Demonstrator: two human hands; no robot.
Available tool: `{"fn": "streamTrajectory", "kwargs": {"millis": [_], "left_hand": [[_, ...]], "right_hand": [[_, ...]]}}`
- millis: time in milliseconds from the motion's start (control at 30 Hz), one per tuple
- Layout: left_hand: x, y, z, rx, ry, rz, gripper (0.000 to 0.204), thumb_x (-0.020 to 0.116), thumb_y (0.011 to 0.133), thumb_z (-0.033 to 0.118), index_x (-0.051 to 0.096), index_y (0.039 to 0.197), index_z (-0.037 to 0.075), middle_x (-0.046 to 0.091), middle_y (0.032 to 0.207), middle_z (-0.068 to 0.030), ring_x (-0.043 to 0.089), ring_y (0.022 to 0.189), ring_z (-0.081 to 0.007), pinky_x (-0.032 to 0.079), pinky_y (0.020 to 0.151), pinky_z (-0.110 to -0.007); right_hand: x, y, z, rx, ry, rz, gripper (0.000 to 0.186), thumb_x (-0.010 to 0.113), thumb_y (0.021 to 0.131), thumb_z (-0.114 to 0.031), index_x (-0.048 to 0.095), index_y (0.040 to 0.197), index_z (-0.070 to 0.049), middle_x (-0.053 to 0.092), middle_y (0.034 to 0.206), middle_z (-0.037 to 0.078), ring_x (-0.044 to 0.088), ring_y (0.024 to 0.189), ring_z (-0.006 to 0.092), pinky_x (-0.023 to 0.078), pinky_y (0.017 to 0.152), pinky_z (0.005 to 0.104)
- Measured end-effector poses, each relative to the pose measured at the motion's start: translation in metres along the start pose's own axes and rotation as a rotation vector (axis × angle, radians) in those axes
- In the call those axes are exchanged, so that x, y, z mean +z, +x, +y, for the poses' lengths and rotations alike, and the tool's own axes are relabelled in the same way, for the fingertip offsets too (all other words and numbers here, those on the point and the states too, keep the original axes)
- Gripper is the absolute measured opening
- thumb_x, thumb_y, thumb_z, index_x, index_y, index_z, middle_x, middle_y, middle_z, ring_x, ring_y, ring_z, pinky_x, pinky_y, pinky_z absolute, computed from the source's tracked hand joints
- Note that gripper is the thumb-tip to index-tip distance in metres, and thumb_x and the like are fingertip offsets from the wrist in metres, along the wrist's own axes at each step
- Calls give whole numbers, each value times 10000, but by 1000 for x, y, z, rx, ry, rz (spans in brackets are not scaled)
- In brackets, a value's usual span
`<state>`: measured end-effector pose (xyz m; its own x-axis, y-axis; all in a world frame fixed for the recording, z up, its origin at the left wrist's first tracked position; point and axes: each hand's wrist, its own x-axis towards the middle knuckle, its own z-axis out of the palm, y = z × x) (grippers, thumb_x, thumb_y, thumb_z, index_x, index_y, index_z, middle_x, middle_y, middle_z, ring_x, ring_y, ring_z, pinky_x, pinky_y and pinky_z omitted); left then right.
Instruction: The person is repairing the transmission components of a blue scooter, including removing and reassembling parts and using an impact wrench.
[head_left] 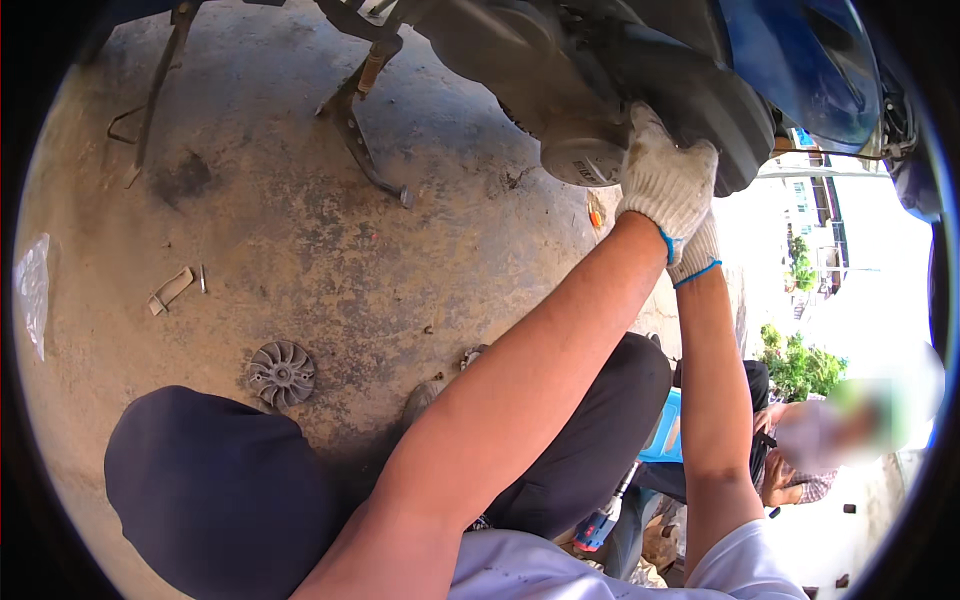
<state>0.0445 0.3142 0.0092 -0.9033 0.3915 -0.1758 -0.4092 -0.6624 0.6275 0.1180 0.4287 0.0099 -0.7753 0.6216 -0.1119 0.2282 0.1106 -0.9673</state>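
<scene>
A scooter with a blue body panel (800, 70) and a dark engine side cover (690, 85) fills the upper right. My left hand (668, 172), in a white knitted glove with a blue cuff edge, is closed against the lower part of that cover. Its fingertips are tucked in by the cover, so what they grip is hidden. Just left of the glove is a round grey casing (580, 162) on the engine. My right hand (702, 248), gloved alike, reaches up behind the left one. Its fingers are out of sight behind the left glove and the cover.
A metal stand (365, 150) reaches down from the scooter. On the stained concrete lie a finned fan disc (282, 374), a beige strap-like piece (171, 291), and a small metal pin (203, 279). A blue stool (665, 425) and a power tool (597, 528) are beside my legs; another person (800, 450) sits at right.
</scene>
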Motion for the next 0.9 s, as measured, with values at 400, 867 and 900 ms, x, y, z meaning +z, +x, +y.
{"fn": "streamTrajectory", "kwargs": {"millis": [400, 867, 900], "left_hand": [[34, -4, -28, 380, 934, 116, 1021, 690, 890, 342, 148, 1557, -209, 289, 1583, -460, 267, 1544, -511, 237, 1293, -488], [32, -11, 6, 295, 451, -74, 923, 679, 872, 182, 165, 1486, -278, 378, 1488, -473, 399, 1443, -489, 278, 1267, -446], [31, -12, 7, 249, 386, -78, 930, 680, 869, 189, 165, 1492, -271, 367, 1499, -469, 390, 1450, -490, 264, 1273, -442]], "right_hand": [[5, 28, -49, -93, -492, -77, 398, 625, 1048, -123, 588, 1432, -23, 702, 1274, 110, 684, 1111, 222, 559, 1006, 386], [-126, 27, -122, -277, -956, 90, 401, 624, 1049, -133, 587, 1436, -32, 700, 1292, 113, 680, 1127, 232, 548, 1026, 391], [-131, 25, -125, -288, -986, 98, 401, 624, 1050, -134, 587, 1436, -32, 699, 1293, 113, 679, 1128, 233, 547, 1028, 392]]}}
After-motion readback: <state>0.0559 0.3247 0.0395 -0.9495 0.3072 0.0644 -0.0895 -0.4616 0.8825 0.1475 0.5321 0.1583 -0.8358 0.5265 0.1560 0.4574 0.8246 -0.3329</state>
